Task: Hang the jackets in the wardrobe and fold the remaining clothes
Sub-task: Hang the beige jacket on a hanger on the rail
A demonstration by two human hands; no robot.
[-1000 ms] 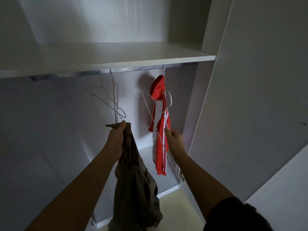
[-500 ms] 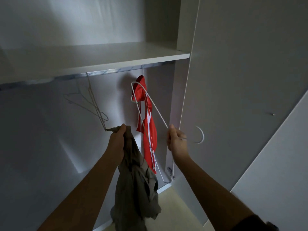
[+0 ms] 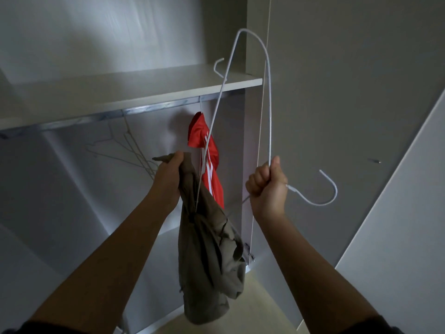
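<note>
Two arms of one person, left forearm [image 3: 115, 249] bare from wrist to past the elbow, right forearm [image 3: 303, 256] likewise bare, dark short left sleeve [image 3: 41, 328] showing at the lower left edge, matching dark right sleeve [image 3: 380, 325] at the lower right edge.

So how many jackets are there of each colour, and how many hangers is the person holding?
Red jacket, hanging up: 1
Khaki jacket, in the left hand: 1
White wire hanger, in the right hand: 1
Total: 3
</note>
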